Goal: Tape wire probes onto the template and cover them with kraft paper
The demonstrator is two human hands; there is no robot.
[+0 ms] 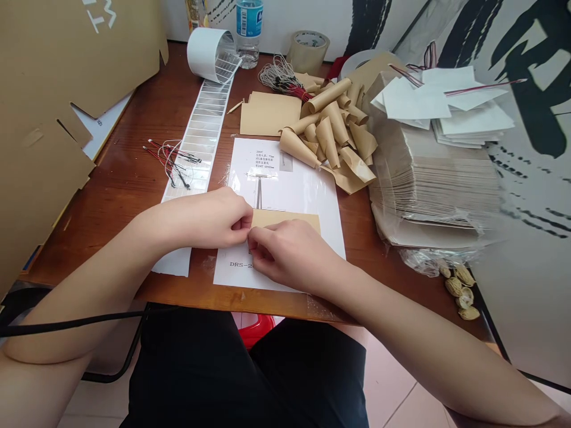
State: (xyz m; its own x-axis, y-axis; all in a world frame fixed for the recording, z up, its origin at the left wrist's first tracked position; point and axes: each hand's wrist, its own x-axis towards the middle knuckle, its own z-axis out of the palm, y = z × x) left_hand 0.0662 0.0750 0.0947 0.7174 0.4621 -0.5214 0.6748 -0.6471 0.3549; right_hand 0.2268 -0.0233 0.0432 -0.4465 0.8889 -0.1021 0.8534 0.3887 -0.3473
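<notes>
A piece of brown kraft paper (289, 219) lies over a printed sheet (329, 205) at the front of the desk. My left hand (223, 217) is closed at the paper's left edge, its fingers curled inward. Right beside it, my right hand (292, 252) is closed too, thumb and fingers pinched at the same edge and covering the near part of the paper. The fingertips of both hands meet and hide whatever else may be between them. Behind the hands, the sheet shows printed text and a line drawing.
Rolled kraft pieces (330, 128) are heaped behind, beside flat kraft sheets (270, 114) and bundled wires (283, 77). Left are a label strip (205, 128), loose wires (172, 160) and a cardboard box (66, 107). Wrapped card stacks (437, 178) and peanuts (464, 291) stand right; a bottle (248, 35) behind.
</notes>
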